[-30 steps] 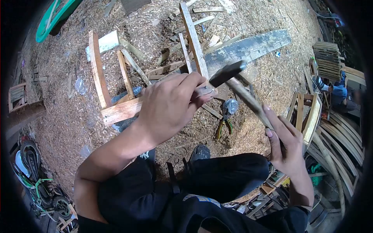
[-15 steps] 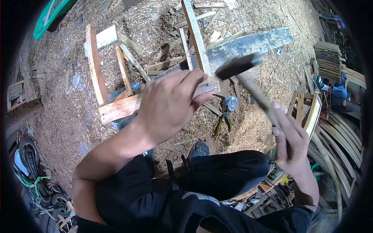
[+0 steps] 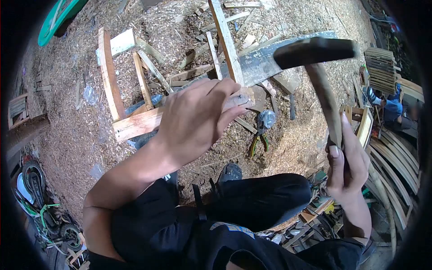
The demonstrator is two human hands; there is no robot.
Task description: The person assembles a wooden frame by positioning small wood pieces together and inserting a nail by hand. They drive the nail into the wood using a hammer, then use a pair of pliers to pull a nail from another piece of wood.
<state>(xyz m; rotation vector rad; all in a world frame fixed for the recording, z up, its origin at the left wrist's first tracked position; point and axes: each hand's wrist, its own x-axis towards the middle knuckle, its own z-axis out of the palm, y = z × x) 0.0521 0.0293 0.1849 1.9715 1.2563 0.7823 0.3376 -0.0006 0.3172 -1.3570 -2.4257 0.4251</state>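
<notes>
My left hand (image 3: 193,117) is closed over a wooden bar (image 3: 139,125), gripping it close to its right end. Two longer wooden pieces (image 3: 227,45) (image 3: 110,76) meet this bar, one at each end, like a frame. A small dark spot, perhaps a nail, shows on the bar just beyond my fingers. Up and to the right, my right hand (image 3: 348,166) is wrapped around the wooden handle of a hammer (image 3: 326,99). The dark hammer head is raised, apart from the wood.
Pliers (image 3: 259,143) with green and yellow handles lie on the shavings beside clear plastic (image 3: 268,118). A dark, paint-worn board (image 3: 265,58) and offcuts lie beyond. Stacked slats (image 3: 379,69) and a seated person (image 3: 393,110) are at the right; a bike (image 3: 33,180) stands left.
The hammer has swung up and to the right, away from the bar's end, and my right hand has shifted slightly right. My left hand and the wooden frame have barely moved.
</notes>
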